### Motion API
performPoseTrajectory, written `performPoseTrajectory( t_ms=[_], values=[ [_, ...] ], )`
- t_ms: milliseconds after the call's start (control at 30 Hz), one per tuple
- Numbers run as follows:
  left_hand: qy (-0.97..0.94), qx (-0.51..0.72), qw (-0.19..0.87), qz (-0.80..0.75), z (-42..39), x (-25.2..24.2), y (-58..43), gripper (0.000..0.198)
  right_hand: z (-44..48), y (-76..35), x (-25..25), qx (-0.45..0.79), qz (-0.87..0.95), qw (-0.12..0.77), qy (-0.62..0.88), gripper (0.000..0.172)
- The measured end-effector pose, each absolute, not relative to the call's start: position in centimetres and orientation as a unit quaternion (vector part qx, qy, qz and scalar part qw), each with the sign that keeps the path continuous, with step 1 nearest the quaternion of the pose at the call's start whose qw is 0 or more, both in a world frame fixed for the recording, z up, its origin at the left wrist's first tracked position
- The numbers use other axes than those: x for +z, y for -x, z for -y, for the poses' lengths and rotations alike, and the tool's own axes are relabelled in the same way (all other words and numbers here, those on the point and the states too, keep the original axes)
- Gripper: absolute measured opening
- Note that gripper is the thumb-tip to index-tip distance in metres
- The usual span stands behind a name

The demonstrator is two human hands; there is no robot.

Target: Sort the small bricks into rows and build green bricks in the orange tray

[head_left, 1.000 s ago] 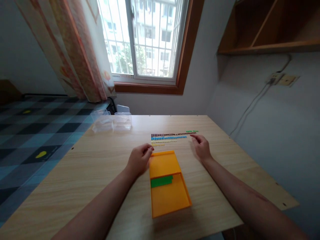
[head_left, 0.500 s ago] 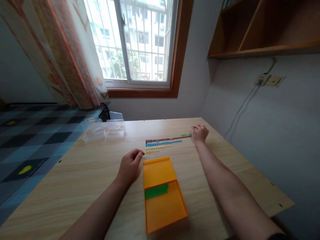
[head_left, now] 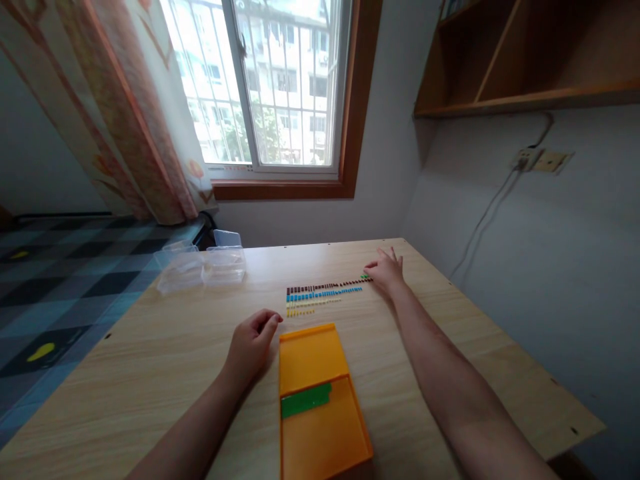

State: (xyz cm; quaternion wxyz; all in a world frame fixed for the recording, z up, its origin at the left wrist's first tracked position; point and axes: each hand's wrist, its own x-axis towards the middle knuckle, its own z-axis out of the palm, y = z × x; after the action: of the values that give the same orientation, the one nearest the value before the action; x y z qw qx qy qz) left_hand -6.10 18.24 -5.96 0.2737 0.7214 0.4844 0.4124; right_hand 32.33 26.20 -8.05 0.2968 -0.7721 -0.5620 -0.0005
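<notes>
Head view: the right hand [head_left: 390, 272] is hovering toward the far right corner of the table [head_left: 175, 360], thumb and forefinger drawing together at the green pieces [head_left: 365, 275], other fingers fanning out; whether a piece is sitting between the tips, I cannot tell. Those pieces are lying on the far-edge side of the brown row [head_left: 295, 291], by its right end. Toward the near edge, the blue row [head_left: 295, 299], pale row [head_left: 295, 305] and yellow row [head_left: 293, 313] are running alongside. The left hand [head_left: 255, 337] is resting loosely curled, just left of the tray [head_left: 320, 440]; whether it is holding anything is not showing. 1 green strip [head_left: 306, 401] is lying in the tray. 2 clear boxes [head_left: 225, 267] are standing near the far left corner.

For pieces this tiny, light fingertip work is probably serving best: handling 1 at a time, lifting the palm clear of the brown row.
</notes>
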Motion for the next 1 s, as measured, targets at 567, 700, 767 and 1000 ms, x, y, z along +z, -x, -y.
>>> performPoseTrajectory(
  t_ms=[567,700,767,1000],
  values=[
    [-0.727,0.405,0.268,-0.485,-18.1,-6.3,6.1,0.034,-26.0,-31.9,-8.6,0.03,0.563,0.249,0.787,0.009],
    [-0.726,0.407,0.27,-0.484,-18.1,-6.3,6.0,0.033,-26.2,-32.0,-8.7,0.025,0.56,0.255,0.788,0.014],
    [-0.725,0.41,0.271,-0.483,-18.1,-6.2,6.0,0.033,-26.3,-32.1,-8.7,0.021,0.559,0.259,0.787,0.017],
    [-0.726,0.412,0.27,-0.481,-17.9,-6.0,5.9,0.033,-26.6,-31.9,-8.8,0.03,0.58,0.247,0.776,0.019]
  ],
)
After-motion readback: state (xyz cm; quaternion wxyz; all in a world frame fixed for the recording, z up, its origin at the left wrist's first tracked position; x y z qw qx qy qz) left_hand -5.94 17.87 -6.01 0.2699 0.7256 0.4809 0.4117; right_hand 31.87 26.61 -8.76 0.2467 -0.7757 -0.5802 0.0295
